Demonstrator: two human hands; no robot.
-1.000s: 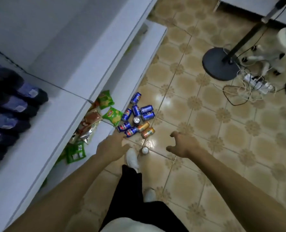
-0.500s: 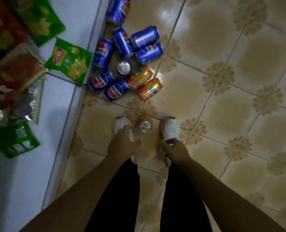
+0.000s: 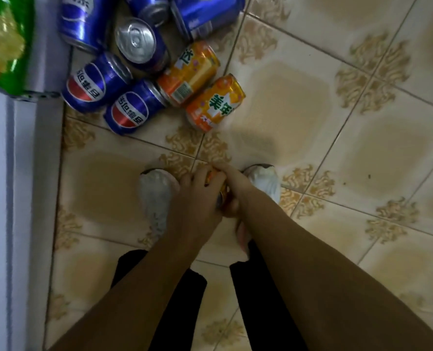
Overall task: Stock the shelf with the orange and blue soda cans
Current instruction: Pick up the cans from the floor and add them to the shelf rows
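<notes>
Person bent over floor, both hands on one orange can betw. white shoes. Left hand curled round its near side. Right hand pinches far side, one finger straight along top, thumb seemingly under. Two-hand hold prob. bc can sits low & tight betw. feet. Can mostly hidden; can't tell if it's off the tile yet. Rest of stock, blue cans & 2 loose orange cans, heaped mostly on sides against base of white shelf; likely left close for short reach. Green snack bag on shelf edge.
</notes>
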